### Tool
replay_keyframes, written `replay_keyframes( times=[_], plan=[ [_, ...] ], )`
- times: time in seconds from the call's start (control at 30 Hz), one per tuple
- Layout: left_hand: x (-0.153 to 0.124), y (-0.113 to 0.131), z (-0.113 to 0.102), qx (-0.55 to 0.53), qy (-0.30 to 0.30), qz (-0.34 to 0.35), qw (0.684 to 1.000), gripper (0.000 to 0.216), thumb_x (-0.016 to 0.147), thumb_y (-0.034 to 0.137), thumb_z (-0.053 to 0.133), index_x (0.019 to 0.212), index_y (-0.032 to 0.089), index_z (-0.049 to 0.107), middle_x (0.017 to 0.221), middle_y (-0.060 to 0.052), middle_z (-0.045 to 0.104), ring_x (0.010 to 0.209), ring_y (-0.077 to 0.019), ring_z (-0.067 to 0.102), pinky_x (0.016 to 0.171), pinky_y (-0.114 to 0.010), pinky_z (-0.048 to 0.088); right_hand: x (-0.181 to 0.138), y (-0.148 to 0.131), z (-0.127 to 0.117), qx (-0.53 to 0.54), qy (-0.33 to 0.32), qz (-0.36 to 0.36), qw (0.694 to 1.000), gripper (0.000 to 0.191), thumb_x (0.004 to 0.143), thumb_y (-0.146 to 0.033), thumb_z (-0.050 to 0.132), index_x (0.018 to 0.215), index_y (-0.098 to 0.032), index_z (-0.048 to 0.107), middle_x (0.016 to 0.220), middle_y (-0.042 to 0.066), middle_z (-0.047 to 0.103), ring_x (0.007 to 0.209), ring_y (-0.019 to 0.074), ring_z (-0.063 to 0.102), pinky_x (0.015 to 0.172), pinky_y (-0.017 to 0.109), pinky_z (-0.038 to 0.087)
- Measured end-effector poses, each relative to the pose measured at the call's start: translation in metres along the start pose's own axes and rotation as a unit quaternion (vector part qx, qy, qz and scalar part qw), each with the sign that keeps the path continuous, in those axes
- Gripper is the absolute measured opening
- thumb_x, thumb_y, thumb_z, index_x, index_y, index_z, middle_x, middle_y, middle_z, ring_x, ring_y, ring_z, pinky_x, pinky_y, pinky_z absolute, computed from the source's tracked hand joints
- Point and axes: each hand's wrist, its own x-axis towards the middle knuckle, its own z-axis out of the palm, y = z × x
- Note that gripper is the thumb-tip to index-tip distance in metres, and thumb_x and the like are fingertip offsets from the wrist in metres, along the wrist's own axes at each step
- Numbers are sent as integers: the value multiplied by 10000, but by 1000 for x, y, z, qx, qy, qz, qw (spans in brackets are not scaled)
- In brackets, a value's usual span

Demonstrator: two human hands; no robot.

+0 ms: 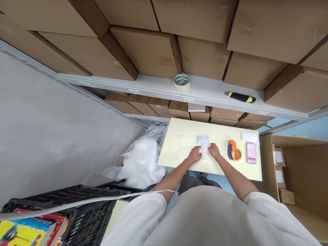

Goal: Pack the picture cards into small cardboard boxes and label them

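Note:
A pale yellow table (180,127) stands below the shelves. On it lies a small pale-blue flat packet in clear plastic (203,142). My left hand (195,154) grips the packet's near left edge with curled fingers. My right hand (213,150) pinches its near right edge. A clear plastic bag (185,143) lies flat just left of the packet.
An orange tape dispenser (233,150), a pink pad (251,152) and a white card (249,137) lie on the table's right. A tape roll (181,81) and a black-yellow cutter (240,97) sit on the shelf (155,86). An open carton (307,174) stands right, white wrapping (142,162) and a black crate (90,214) left.

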Motion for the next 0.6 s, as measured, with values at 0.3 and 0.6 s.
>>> replay_keyframes(
  times=[0.3,0.6],
  plan=[
    [-2,-11,-17,-112,-6,-20,993,563,926,183,611,1488,214,635,1546,-111,660,1434,-295,618,1235,-418,464,-20,-23,18,132,-27,-11,991,178,869,-343,628,988,-226,692,858,15,739,843,202,722,762,295,578],
    [-17,-54,-67,-165,173,-124,963,380,1055,225,448,1388,195,630,1288,-122,754,1241,-266,705,1134,-410,529,-37,-40,43,139,-53,31,988,78,821,-228,666,893,-210,691,841,12,728,783,175,709,691,262,529]
  ],
)
